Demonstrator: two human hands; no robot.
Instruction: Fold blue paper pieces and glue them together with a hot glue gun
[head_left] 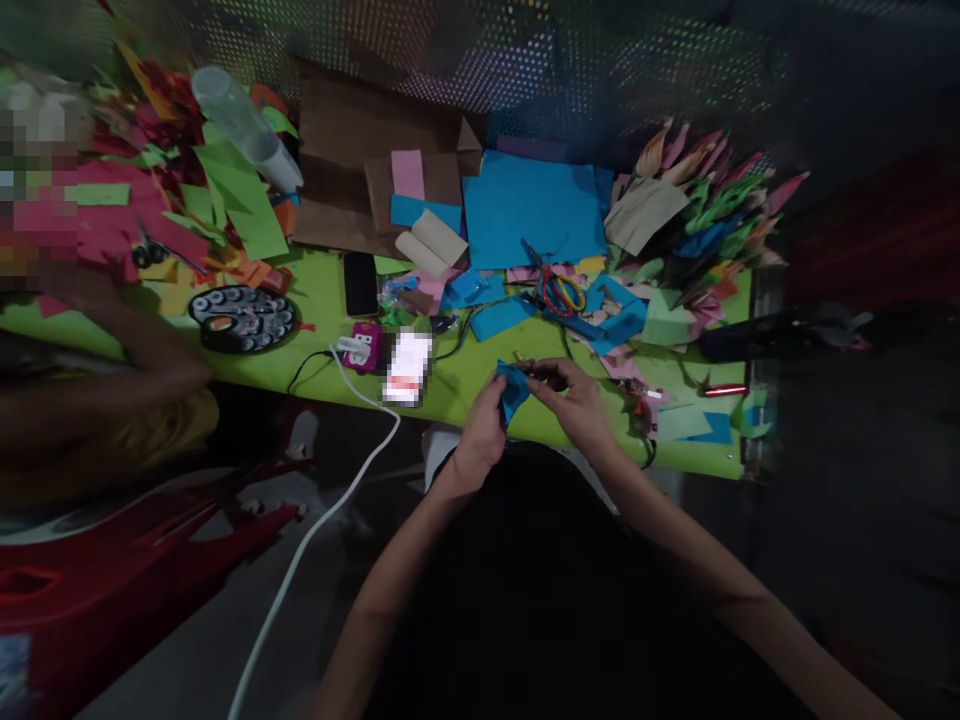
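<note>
My left hand (484, 425) is closed on a small folded piece of blue paper (514, 390) above the front edge of the green table. My right hand (576, 398) meets it from the right, thumb and fingers pinched at the paper's upper right edge. A small yellowish tip shows just above the paper; what it belongs to is hidden by the fingers. To the right of my right hand lies a pink glue gun (650, 405) with a dark cord. Blue paper strips (502, 318) lie behind my hands.
Large blue sheets (532, 210) and brown paper (337, 160) lie at the back. Folded paper flowers (720, 200) pile up at right. A lit phone (407, 367), a pink power socket (361, 347) with white cable and a black phone (360, 284) lie left. A co-worker's arm (142, 330) rests far left.
</note>
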